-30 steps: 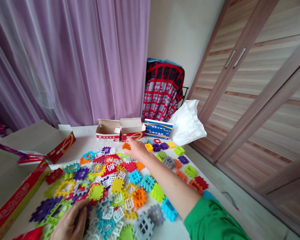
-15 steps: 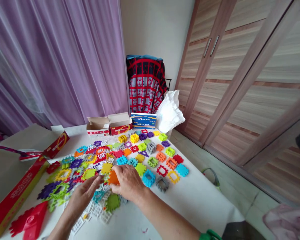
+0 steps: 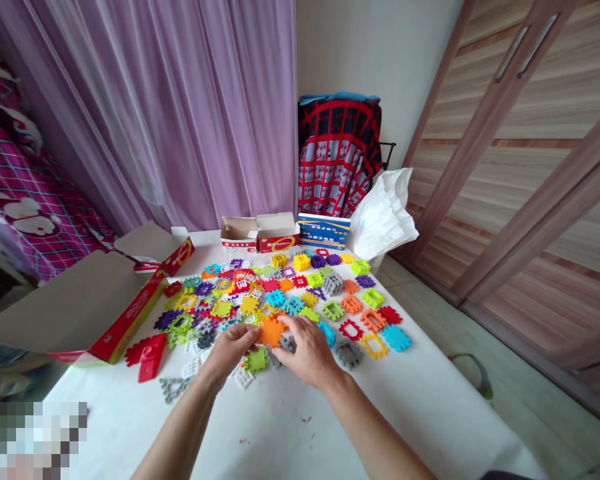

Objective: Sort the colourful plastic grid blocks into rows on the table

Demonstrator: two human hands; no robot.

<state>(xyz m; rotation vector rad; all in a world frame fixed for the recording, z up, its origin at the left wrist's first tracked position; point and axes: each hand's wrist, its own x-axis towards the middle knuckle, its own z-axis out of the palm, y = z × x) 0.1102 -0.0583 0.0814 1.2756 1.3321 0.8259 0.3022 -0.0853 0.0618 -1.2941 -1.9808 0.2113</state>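
On my feed, the left hand [image 3: 234, 348] has its fingertips pinched on the left edge of an orange toothed piece [image 3: 270, 333]. The fingers of the right hand [image 3: 307, 348] curl round that piece's right side, index above and thumb below. So the piece sits right between both sets of fingers, above the bench [image 3: 280, 433].

Just below the fingers, toward me, I see a lime-green piece [image 3: 255, 361], then bare white covering with small red marks [image 3: 306, 420]. A red piece [image 3: 151, 359] lies left of the fingers; toothed pieces in many colours spread beyond and to both sides.

Farther left stands an open red-edged box [image 3: 135, 319]. Straight past the fingers, at the bench's far side, are two small red cartons [image 3: 260, 235], a blue box [image 3: 324, 231] and, rightward, a white bag [image 3: 384, 215].

Behind those I have a lilac curtain [image 3: 220, 107] and red-and-black checked cloth [image 3: 337, 153]; well right, a wood-grain wardrobe [image 3: 510, 187] above pale floor tiles [image 3: 430, 313].
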